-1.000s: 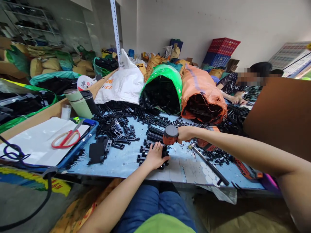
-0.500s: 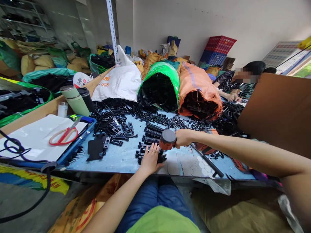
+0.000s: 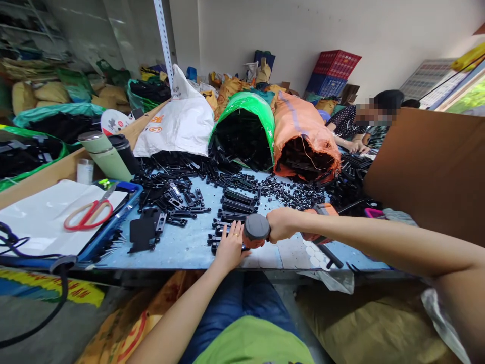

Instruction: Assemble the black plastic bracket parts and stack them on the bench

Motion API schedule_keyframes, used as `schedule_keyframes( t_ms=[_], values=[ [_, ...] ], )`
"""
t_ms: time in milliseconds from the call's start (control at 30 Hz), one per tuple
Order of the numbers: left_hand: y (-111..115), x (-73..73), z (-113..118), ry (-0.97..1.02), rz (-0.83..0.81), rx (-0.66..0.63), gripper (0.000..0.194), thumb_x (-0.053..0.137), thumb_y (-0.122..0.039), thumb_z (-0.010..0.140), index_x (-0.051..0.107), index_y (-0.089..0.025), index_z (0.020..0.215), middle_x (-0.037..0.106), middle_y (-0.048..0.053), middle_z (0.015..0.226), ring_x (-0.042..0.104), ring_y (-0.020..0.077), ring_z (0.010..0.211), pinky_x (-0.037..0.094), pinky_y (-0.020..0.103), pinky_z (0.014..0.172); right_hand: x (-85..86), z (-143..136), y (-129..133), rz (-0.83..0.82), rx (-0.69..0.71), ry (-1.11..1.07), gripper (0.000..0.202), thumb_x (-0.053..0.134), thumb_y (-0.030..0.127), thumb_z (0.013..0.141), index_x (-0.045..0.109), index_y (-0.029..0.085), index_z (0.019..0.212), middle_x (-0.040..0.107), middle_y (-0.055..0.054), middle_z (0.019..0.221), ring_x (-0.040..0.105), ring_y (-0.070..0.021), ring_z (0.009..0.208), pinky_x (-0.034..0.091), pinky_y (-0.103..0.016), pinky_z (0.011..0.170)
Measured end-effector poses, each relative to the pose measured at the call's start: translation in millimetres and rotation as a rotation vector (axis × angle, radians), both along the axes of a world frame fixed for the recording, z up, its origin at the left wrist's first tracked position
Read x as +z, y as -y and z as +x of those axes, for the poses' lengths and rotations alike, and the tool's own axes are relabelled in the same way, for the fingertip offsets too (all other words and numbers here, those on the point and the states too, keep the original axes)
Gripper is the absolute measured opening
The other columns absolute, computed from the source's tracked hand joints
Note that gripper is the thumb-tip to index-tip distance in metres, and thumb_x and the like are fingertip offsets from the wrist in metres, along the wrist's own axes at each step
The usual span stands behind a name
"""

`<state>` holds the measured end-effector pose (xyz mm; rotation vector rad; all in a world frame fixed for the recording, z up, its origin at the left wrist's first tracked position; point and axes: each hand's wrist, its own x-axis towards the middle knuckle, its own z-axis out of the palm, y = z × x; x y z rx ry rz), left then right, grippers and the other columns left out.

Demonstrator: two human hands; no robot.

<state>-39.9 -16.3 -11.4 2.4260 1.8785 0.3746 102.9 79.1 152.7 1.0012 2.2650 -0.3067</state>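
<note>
My right hand (image 3: 283,224) is closed around a cordless power drill (image 3: 256,229) with a round dark rear cap and an orange body. Its tip is hidden below the body. Just left of it, my left hand (image 3: 229,248) lies with fingers stretched out over the near end of a row of black plastic arm-like parts (image 3: 237,206). Part of the pieces under that hand is covered. Beyond the drill lies a scatter of small black-headed screws (image 3: 291,192). More loose black parts (image 3: 178,194) spread to the left.
Behind the parts lie a white sack (image 3: 178,119), a green sack (image 3: 246,103) and an orange sack (image 3: 299,119). Red scissors (image 3: 89,215) rest on a blue tray (image 3: 131,202) beside a green bottle (image 3: 108,156). A cardboard sheet (image 3: 428,177) stands at right, near another person (image 3: 344,124).
The drill and my right hand have come down toward the table's near edge. My left hand stays on the parts. The whole view has shifted slightly.
</note>
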Motion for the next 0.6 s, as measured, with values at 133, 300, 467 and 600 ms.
schedule_keyframes(
  t_ms=[133,300,467,600],
  values=[
    [-0.9,0.3,0.2,-0.017,0.0,-0.01,0.073,0.048,-0.059,0.077,0.033,-0.019,0.136,0.028,0.011,0.144,0.013,0.0306,0.135,0.011,0.05,0.108,-6.6,4.9,11.4,0.0,0.031,-0.006,0.021,0.062,0.029,0.056,0.068,0.016,0.072,0.066,-0.01,0.072,0.063,-0.0252,0.069,0.043,-0.027,0.055],
    [-3.1,-4.6,2.2,-0.1,0.056,0.008,0.075,0.043,-0.056,0.08,0.027,-0.011,0.138,0.025,0.014,0.145,0.017,0.029,0.134,0.013,0.049,0.108,-17.8,65.8,22.6,-0.035,-0.155,-0.338,0.029,0.065,0.029,0.059,0.068,0.019,0.085,0.067,-0.006,0.082,0.062,-0.023,0.074,0.044,-0.025,0.059],
    [-5.8,-8.9,4.4,-0.179,0.108,0.003,0.074,0.044,-0.054,0.08,0.029,-0.01,0.138,0.027,0.014,0.144,0.02,0.0297,0.133,0.017,0.05,0.107,-21.6,161.1,-8.7,-0.049,-0.832,-0.653,0.03,0.063,0.026,0.066,0.062,0.017,0.094,0.06,0.001,0.059,0.053,-0.0135,0.05,0.041,-0.021,0.045],
    [-6.8,-13.4,4.4,-0.207,0.148,0.004,0.073,0.042,-0.056,0.08,0.034,-0.01,0.136,0.029,0.014,0.142,0.023,0.03,0.132,0.019,0.051,0.106,0.5,220.7,-40.5,0.238,-1.123,-0.599,0.029,0.057,0.036,0.079,0.06,0.009,0.09,0.059,-0.004,0.061,0.052,-0.0123,0.05,0.042,-0.023,0.046]
  ],
)
